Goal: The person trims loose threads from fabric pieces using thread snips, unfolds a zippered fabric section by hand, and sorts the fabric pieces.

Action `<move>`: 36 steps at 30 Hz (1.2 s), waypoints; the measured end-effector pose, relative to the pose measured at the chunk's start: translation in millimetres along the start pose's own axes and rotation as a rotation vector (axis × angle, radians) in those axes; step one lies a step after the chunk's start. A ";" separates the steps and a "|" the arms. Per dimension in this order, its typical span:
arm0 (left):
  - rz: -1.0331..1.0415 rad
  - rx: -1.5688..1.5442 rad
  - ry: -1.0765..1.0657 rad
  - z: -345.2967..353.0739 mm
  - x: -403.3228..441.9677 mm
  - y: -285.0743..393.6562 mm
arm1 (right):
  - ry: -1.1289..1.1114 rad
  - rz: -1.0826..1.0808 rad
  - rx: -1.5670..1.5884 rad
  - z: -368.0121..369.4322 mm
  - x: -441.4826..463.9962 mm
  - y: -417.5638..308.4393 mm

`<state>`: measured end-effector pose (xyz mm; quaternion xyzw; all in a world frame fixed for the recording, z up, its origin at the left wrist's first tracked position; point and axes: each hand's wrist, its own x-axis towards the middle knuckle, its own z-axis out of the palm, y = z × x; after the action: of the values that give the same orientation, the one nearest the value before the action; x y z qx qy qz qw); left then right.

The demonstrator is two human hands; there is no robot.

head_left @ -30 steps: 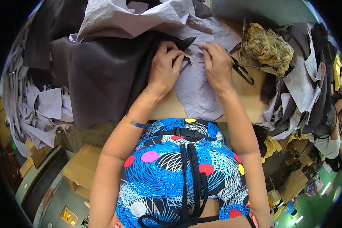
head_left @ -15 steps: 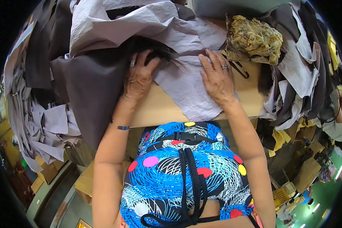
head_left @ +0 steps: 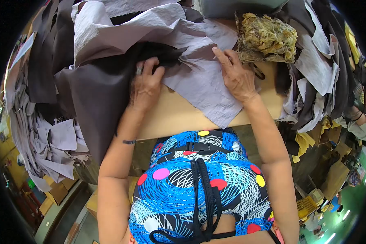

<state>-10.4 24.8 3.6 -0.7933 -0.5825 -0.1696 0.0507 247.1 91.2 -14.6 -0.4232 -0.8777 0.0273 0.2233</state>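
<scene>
While left hand (head_left: 145, 87) half-curls against dark sheet (head_left: 97, 101) | right hand (head_left: 238, 79) lies loosely open, touching grey sheet (head_left: 201, 87)

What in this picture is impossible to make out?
Head view:
- Ring on the left hand: blurred, so no detail shows.
- Black loop: what it belongs to is hidden around the yellow clump and right hand.
- Grey bin: its upper part is cut off by the top edge.
</scene>
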 end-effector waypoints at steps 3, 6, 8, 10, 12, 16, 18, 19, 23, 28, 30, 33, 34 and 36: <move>0.219 -0.029 0.194 -13.1 -1.7 26.0 | 0.049 0.108 0.043 -2.1 0.7 -15.0; 0.281 -0.270 -0.008 0.2 -0.1 48.1 | 0.072 0.262 0.224 6.1 3.9 -23.2; 0.251 -0.263 -0.006 15.8 1.7 50.0 | 0.047 0.308 0.279 13.7 7.2 -18.9; 0.256 -0.253 -0.020 22.0 2.1 50.7 | -0.071 0.329 0.381 6.6 9.7 -16.1; 0.281 -0.234 -0.053 21.6 -1.5 52.2 | -0.101 0.331 0.452 -0.1 12.8 -13.4; 0.290 -0.274 -0.053 23.4 0.9 52.9 | 0.023 0.260 0.501 4.5 21.5 -14.6; 0.278 -0.259 -0.052 23.4 1.6 53.9 | 0.054 0.220 0.533 8.9 24.7 -11.7; 0.290 -0.253 -0.058 22.4 2.4 53.4 | 0.055 0.208 0.566 11.0 24.7 -9.5; 0.335 -0.190 -0.065 22.5 4.3 50.3 | 0.097 0.146 0.609 11.7 25.1 -9.6; 0.346 -0.035 -0.085 24.5 8.0 52.7 | 0.147 0.127 0.563 17.3 23.2 -8.3; 0.275 -0.085 -0.080 24.1 10.1 55.6 | 0.148 0.122 0.534 16.9 21.9 -7.3; 0.251 -0.086 -0.164 18.6 17.1 58.4 | 0.157 0.109 0.512 17.5 22.6 -6.9; 0.260 -0.082 -0.153 19.4 16.7 58.9 | 0.167 0.106 0.510 18.2 22.8 -7.3; 0.282 -0.072 -0.126 21.9 16.3 60.0 | 0.181 0.099 0.514 18.7 23.3 -7.5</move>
<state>55.0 26.7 -4.5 -0.8776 -0.4609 -0.1317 0.0089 221.2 106.6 -21.0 -0.3960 -0.7967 0.2220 0.3990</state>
